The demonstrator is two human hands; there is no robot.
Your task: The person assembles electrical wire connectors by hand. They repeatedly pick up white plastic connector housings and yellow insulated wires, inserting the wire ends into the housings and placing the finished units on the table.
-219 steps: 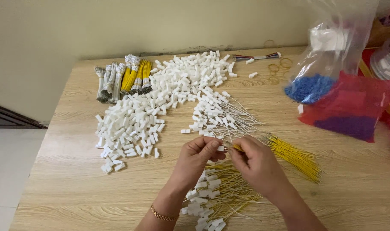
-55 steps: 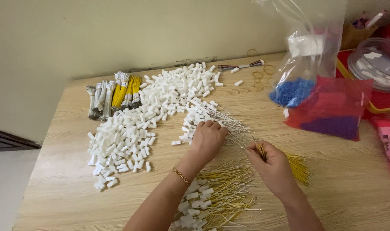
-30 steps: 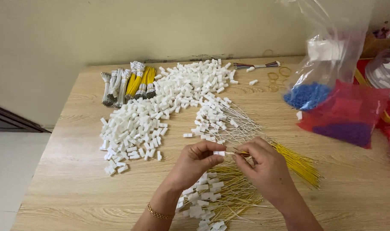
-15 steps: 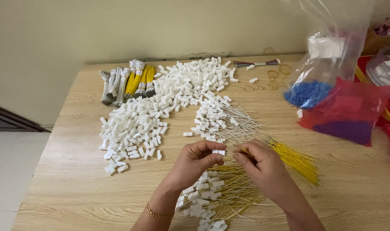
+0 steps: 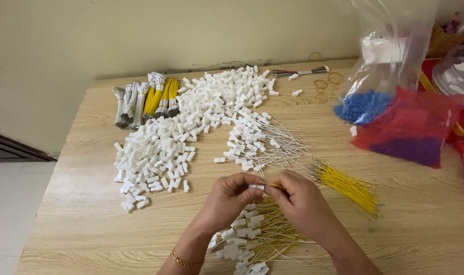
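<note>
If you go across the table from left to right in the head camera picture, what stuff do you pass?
Tied bundles of grey and yellow wires → big heap of small white plastic connectors → loose bunch of yellow wires → clear plastic bag with blue pieces → red plastic bag with purple pieces.

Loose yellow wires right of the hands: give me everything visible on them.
The yellow wires are a loose bundle of thin, short, insulated-looking strands, roughly parallel and lying flat on the wooden table, slanting from upper left to lower right. Their upper-left tips look bare and pale. They lie just right of the right hand, which does not touch the bundle. Nothing binds them.
</note>
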